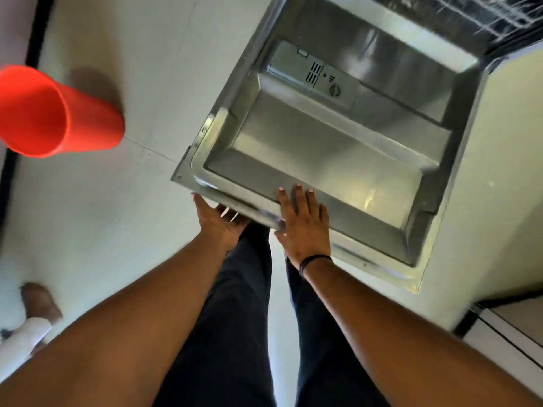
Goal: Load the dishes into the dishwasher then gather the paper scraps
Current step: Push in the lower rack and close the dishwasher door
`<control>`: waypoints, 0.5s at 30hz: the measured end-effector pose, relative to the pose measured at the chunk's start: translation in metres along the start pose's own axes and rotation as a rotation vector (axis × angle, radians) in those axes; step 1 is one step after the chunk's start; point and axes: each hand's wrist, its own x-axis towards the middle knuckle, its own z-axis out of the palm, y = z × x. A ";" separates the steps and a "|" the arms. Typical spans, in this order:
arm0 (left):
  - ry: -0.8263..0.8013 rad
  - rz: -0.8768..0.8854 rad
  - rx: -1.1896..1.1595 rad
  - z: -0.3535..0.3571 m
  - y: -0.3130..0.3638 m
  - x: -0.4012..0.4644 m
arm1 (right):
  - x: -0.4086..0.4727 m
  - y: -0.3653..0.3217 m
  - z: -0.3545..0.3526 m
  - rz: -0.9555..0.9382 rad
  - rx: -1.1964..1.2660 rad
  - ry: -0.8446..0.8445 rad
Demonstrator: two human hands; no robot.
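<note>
The dishwasher door [338,148] hangs open and lies flat, its steel inner face up, with the detergent dispenser [320,80] on it. My left hand [217,221] is palm-up at the door's near edge, fingers reaching beneath it. My right hand [305,227] rests flat on top of the same edge, fingers straight. A wire rack [484,13] shows inside the machine at the top right. An orange-red cup [55,113] is at the far left; what it rests on I cannot tell. No paper scraps are in view.
Pale tiled floor [123,218] surrounds the door. Another person's brown shoe and white trouser leg [38,306] are at the lower left. A white cabinet front [511,339] sits at the lower right. My dark trousers stand just before the door.
</note>
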 end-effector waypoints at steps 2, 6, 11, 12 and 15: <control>-0.026 -0.002 -0.003 0.012 0.007 -0.049 | -0.019 0.002 -0.041 -0.004 0.009 0.023; -0.098 -0.002 0.005 0.036 0.013 -0.135 | -0.047 0.009 -0.121 0.020 0.057 0.077; -0.151 0.043 0.150 0.067 0.024 -0.218 | -0.071 0.025 -0.202 0.072 0.087 0.148; -0.150 0.053 0.154 0.076 0.025 -0.234 | -0.076 0.027 -0.219 0.072 0.086 0.140; -0.129 0.090 0.139 0.106 0.020 -0.275 | -0.083 0.033 -0.266 0.031 0.101 0.117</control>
